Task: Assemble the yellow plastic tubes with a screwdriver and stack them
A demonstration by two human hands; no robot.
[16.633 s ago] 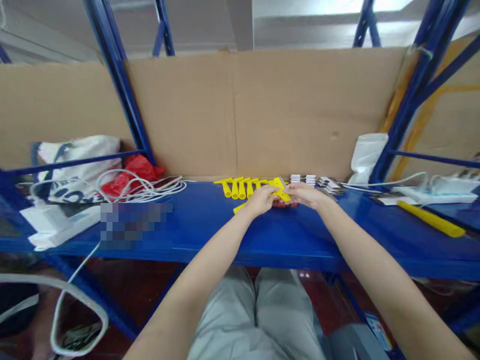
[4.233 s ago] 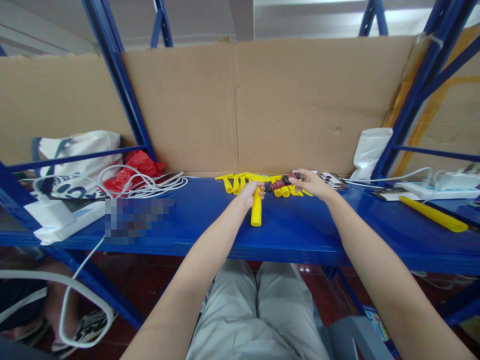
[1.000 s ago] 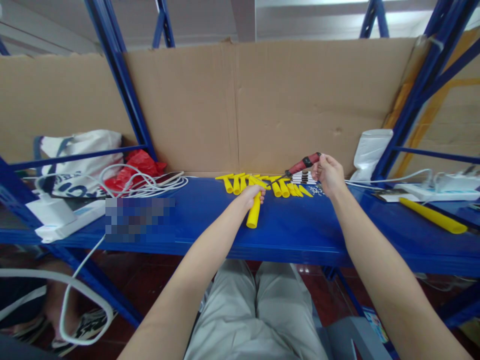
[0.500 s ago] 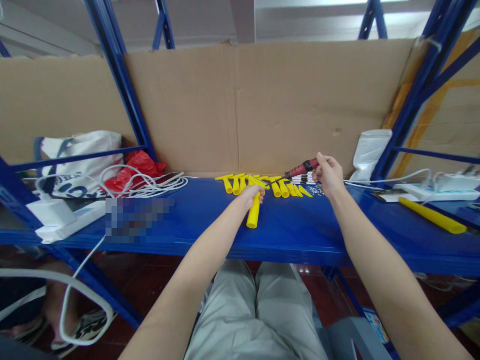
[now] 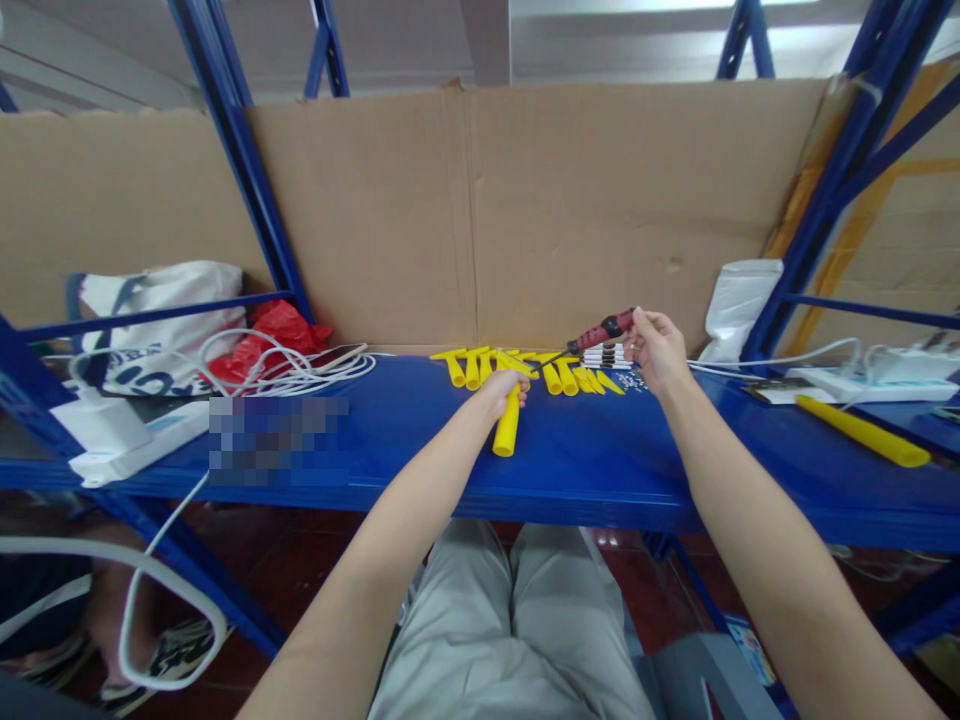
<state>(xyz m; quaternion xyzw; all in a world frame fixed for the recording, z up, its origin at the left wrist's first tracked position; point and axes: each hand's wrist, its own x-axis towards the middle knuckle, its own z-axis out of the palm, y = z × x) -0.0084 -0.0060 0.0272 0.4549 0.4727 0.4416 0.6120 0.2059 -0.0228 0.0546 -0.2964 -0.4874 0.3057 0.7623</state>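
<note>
The right hand (image 5: 655, 350) holds a screwdriver (image 5: 594, 336) near a white pouch (image 5: 742, 312), contents hidden.

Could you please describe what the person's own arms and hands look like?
The left hand and right hand are bare, with no gloves. No sleeve, watch or bracelet shows on the left forearm or right forearm. I cannot tell about rings. Light grey trousers are worn.

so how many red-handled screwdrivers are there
1: the red-and-black screwdriver, held in the right hand, its shaft slanting toward the yellow tube-handled tool in the left hand. The pixelated patch may hide more.
</note>
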